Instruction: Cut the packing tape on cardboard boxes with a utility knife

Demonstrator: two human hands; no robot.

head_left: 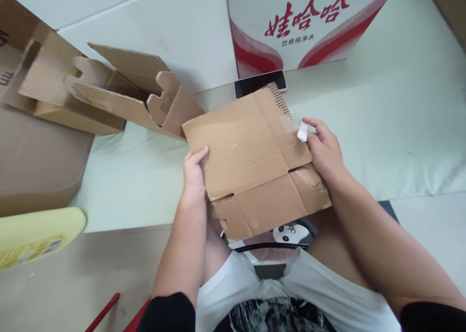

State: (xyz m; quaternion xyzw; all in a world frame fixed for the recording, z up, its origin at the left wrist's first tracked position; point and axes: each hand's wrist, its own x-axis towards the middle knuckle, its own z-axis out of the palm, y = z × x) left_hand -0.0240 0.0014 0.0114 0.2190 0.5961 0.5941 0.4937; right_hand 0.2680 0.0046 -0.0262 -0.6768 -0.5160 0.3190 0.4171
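One flattened cardboard box (243,147) hangs over the table (138,181) edge; the left hand (194,171) pinches its left side, the right hand (325,146) a white scrap (302,132) by its right. Probably light, stiff but creasable; best held by opposite edges.

The bench (382,138) is covered by a pale green cloth. At its back a white box (309,55) is printed with red Chinese characters and red swooping bands, and a dark-screened phone (243,88), partly hidden, is laid just before it. To the left, an open cardboard box (120,101) is seen with its flaps raised, flanked by a further carton (73,111) and a large cardboard box (40,152). A yellow object (43,235) is cut off by the left edge. Below, red bars (105,311) and a panda print (291,233) are visible.
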